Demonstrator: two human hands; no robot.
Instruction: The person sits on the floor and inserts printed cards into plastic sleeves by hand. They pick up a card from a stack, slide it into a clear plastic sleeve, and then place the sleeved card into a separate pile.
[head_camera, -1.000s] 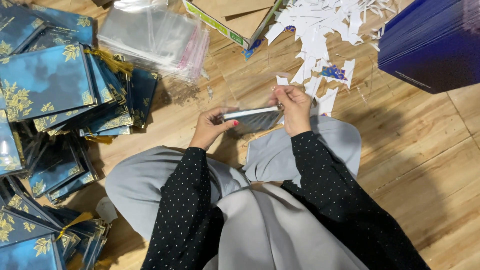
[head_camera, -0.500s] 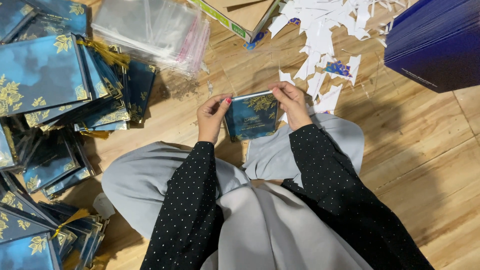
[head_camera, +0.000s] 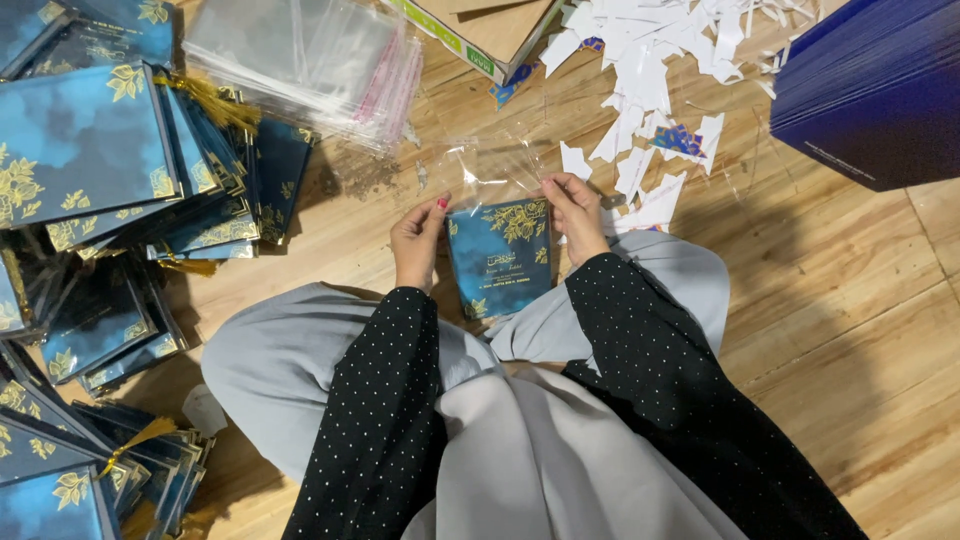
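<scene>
Now upright: 1 blue card (head_camera: 499, 255), 2 hands (head_camera: 420, 240).

The stack of dark blue sheets (head_camera: 880, 85) runs off the right edge.

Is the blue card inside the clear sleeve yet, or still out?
Mostly in: the blue card sits within the clear sleeve, whose open top extends above it.

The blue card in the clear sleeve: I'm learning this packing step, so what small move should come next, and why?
Probably fold the sleeve's open flap down over the blue card. The card looks fully inside the clear sleeve, both hands, left hand and right hand, pinch its top corners, and the empty flap stands above the card's top edge.
</scene>
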